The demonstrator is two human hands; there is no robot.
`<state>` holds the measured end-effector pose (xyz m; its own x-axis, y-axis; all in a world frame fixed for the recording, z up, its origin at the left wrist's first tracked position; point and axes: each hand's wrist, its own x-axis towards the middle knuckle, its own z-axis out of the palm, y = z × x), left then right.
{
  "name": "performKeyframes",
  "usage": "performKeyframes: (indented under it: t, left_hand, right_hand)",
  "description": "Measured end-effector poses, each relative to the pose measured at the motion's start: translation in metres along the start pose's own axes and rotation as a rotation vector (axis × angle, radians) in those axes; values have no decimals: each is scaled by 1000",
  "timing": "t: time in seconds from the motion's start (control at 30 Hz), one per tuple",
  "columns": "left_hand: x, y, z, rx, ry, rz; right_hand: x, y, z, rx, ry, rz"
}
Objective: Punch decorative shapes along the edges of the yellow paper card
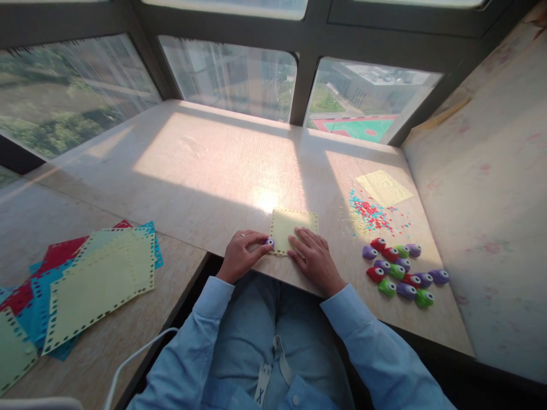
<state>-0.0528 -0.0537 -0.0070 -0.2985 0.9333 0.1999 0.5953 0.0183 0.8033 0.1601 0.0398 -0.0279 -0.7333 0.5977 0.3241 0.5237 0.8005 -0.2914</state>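
Observation:
A small pale yellow sheet [284, 228] lies near the table's front edge, with punched holes along its borders. My left hand [243, 251] is closed on a small purple punch [269, 242] at the sheet's lower left corner. Flat on the right part of the sheet rests my right hand [315, 256], its fingers spread and holding nothing. The underside of the punch is hidden.
Punched yellow sheets [102, 273], with red and blue ones beneath, lie at the left. At the right are several coloured punches [397, 271], scattered paper bits [371, 215] and a plain yellow sheet [383, 187]. Windows [231, 74] and a patterned wall [496, 188] border the table.

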Motion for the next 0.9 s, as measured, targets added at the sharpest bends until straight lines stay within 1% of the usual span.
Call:
performKeyframes:
  t: [0.1,0.3,0.53,0.7,0.9]
  left_hand:
    - [-2,-1,0,24,0,12]
    - [-1,0,8,100,89,-36]
    - [1,1,12,146,147,-40]
    - [2,0,9,146,92,-41]
    - [-3,-3,0,108,0,36]
  right_hand:
    - [-2,-1,-1,6,0,-8]
    - [-5,-4,-4,25,-10,-14]
    - [-4,-5,-5,35,-5,5]
    - [-3,-6,-5,30,-14,18]
    - [-1,-7,-6,43,-18,31]
